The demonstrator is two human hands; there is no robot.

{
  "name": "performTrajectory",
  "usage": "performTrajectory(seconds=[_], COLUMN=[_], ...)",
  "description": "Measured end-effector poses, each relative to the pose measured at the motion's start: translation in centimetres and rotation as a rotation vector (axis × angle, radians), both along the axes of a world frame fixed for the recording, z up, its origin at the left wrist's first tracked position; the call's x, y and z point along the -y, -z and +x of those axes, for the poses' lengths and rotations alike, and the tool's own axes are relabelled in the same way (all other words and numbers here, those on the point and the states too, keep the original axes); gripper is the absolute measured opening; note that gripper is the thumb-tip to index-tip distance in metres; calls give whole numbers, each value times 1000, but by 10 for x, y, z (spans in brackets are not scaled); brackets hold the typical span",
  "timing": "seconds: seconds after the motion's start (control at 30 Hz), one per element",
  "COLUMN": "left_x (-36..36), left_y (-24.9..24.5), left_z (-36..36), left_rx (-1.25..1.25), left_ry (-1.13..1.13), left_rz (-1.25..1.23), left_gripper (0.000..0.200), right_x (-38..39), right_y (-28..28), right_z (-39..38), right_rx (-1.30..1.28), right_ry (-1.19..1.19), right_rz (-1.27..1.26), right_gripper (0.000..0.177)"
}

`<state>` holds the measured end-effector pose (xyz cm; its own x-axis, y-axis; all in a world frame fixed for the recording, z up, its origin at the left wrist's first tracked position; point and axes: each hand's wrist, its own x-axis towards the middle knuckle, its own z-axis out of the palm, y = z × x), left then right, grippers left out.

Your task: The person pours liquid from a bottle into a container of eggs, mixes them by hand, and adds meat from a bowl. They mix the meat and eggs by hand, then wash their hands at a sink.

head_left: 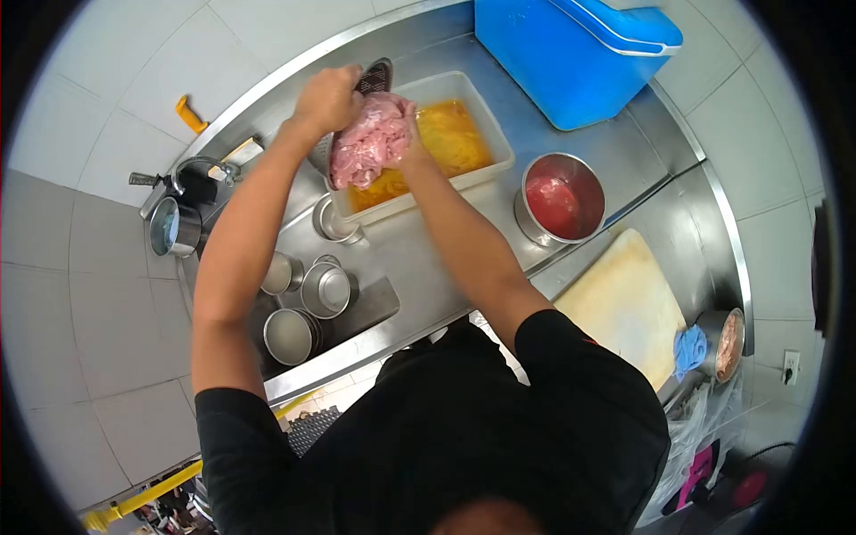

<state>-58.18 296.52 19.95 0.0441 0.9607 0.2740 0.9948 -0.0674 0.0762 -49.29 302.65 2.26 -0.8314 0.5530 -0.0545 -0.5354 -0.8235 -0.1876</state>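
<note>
Over a white rectangular tub (504, 147) with yellow-orange liquid (455, 134), my left hand (328, 102) is closed on a perforated metal colander (374, 77), which is tilted. A mass of pale pink raw meat (370, 143) lies against the colander, above the tub's left part. My right hand (410, 138) presses on the right side of the meat; the meat hides most of its fingers. Just below the tub stands a small metal pot (332, 221).
A steel pot (526, 214) with red contents stands right of the tub, and a blue cooler (571, 71) behind it. A cutting board (620, 303), blue cloth (690, 348) and meat-filled pot (729, 343) are at right. Several metal cups (290, 337) and a faucet (201, 163) are left.
</note>
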Motion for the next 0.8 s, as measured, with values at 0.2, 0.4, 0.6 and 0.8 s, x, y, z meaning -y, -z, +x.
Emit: performTrajectory(seconds=[0.2,0.4,0.6,0.8], left_x=[-8,-2,16,92], left_y=[28,27,1,-51], left_z=[-11,-8,-33,-64], left_rx=[48,70,-44,86], left_ry=[106,134,189,30], left_rz=[46,33,132,389], left_gripper=[15,15,15,6], right_x=[-47,-50,-55,-15], right_y=[42,24,-11,-15], right_z=[19,67,76,46], right_rx=[329,798,1600,1287], right_ry=[94,16,38,-21], right_rz=[145,307,1460,2311], right_gripper=[62,43,52,74])
